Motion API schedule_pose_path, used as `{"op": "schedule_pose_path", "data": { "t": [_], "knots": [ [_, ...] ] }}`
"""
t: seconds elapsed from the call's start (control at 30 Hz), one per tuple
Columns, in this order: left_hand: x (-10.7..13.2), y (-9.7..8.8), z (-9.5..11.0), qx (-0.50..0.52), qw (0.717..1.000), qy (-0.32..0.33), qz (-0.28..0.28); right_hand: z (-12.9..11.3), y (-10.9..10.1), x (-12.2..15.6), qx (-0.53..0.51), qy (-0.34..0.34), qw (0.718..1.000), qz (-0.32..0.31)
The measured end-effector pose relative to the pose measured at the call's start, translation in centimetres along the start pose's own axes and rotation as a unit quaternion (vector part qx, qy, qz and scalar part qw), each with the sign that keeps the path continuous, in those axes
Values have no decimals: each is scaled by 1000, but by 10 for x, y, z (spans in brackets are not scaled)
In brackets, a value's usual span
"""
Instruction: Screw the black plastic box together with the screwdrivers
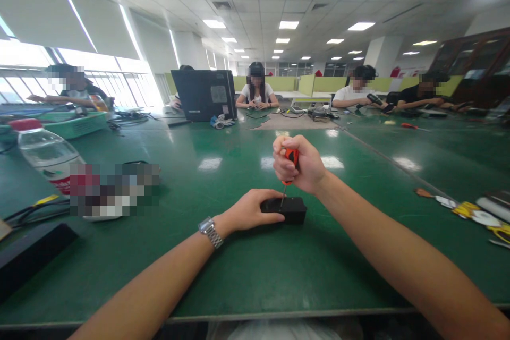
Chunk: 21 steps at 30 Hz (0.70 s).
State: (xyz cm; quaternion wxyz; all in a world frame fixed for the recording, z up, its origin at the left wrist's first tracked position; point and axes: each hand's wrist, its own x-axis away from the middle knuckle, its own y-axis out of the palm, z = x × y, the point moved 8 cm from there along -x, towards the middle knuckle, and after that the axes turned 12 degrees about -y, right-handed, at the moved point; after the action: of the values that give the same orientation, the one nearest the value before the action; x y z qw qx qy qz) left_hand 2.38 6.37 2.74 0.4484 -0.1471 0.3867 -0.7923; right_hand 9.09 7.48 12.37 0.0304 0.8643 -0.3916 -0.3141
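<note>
A small black rectangular box [295, 211] lies on the green tabletop in front of me. My left hand [255, 207] grips its left end, thumb along the near side and fingers over the far side. Wrapped in a fist around an orange-and-black screwdriver [291, 156] is my right hand [300, 162], raised above the box. The screwdriver stands nearly upright, and its thin metal shaft reaches down to the top of the box. Whether the tip sits in a screw is too small to make out.
On the left are a plastic bottle [50, 151], a long black case [34, 255] and a green basket [79, 123]. A black computer case [203, 94] stands ahead. Yellow-handled tools [470, 211] lie at right; another screwdriver [409, 126] is farther back. Several people sit around the table.
</note>
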Motion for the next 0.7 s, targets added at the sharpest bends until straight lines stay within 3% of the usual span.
{"op": "schedule_pose_path", "data": {
  "t": [0.33, 0.7],
  "knots": [
    [1, -1, 1, 5, 1000, 2, -1, 0, 2, 1, -4, -10, 1000, -3],
    [1, -1, 2, 0, 1000, -1, 1, 1, -7, 1, 26, 10, 998, 53]
  ]
}}
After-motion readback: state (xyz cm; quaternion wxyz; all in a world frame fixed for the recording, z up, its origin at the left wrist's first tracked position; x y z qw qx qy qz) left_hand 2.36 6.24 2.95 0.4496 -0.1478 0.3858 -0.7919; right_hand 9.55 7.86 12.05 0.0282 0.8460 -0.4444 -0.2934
